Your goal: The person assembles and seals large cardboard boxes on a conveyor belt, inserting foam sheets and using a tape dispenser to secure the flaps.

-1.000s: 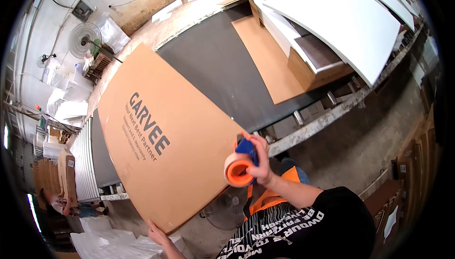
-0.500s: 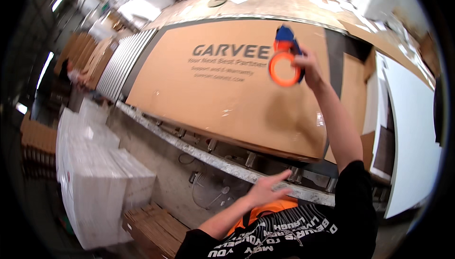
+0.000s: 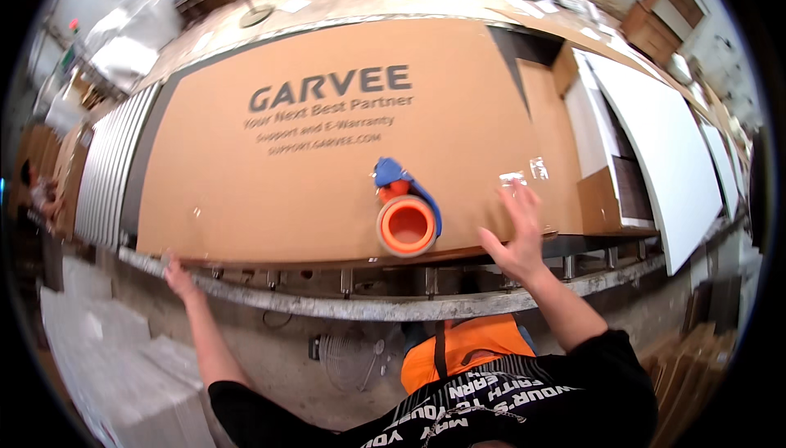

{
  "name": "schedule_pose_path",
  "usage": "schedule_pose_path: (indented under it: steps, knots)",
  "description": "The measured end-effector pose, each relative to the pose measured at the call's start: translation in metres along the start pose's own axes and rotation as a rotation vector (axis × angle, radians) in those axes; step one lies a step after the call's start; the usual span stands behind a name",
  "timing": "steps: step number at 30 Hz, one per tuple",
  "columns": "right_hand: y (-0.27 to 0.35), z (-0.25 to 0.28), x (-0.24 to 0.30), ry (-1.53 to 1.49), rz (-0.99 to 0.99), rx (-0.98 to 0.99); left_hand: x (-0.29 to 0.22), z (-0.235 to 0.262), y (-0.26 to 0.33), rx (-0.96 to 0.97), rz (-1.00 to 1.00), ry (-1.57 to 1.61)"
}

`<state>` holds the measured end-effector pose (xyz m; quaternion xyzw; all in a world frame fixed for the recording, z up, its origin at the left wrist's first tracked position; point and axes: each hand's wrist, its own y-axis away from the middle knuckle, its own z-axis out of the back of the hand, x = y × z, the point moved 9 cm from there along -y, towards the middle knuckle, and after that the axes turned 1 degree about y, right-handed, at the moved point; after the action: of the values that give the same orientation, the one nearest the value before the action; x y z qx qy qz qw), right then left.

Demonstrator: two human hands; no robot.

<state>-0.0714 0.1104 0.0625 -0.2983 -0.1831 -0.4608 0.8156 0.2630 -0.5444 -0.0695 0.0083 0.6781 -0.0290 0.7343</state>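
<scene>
A large flat cardboard box [image 3: 327, 178] with dark printing lies on the roller conveyor. On its top, near the front edge, rests a blue and orange tape dispenser [image 3: 399, 189] with an orange-cored roll of tape; neither hand touches it. My left hand [image 3: 180, 278] is at the box's near left edge, its fingers closed against the cardboard rim. My right hand [image 3: 519, 235] is over the near right part of the box, fingers spread and holding nothing. Beyond its fingertips, short clear tape pieces [image 3: 513, 178] shine on the cardboard.
A metal rail [image 3: 377, 308] runs along the conveyor's near side, with a floor fan [image 3: 350, 360] below it. White panels [image 3: 655, 145] and an open carton stand at right. Wrapped white stacks [image 3: 115, 358] are at lower left. Another person [image 3: 42, 190] is at far left.
My right hand has let go of the tape dispenser, which now lies on the box. My left hand has reached left to the box's edge. The view has shifted right.
</scene>
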Motion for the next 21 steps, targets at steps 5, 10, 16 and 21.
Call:
schedule_pose_path:
  steps: [5, 10, 16, 21]
  knots:
    - [0.073, 0.026, -0.093, 0.396, -0.141, -0.337, 0.028, -0.05, -0.044, 0.128, 0.184, 0.049]
    - [0.067, 0.022, -0.09, 0.403, -0.095, -0.576, 0.047, -0.042, -0.054, 0.227, 0.198, 0.219]
    - [-0.035, 0.025, -0.174, 0.295, 0.034, -0.608, 0.03, 0.02, 0.09, -0.034, 0.203, 0.14]
    - [-0.242, 0.037, -0.27, 0.664, -0.071, -0.304, 0.013, 0.021, 0.343, 0.023, 0.197, 0.174]
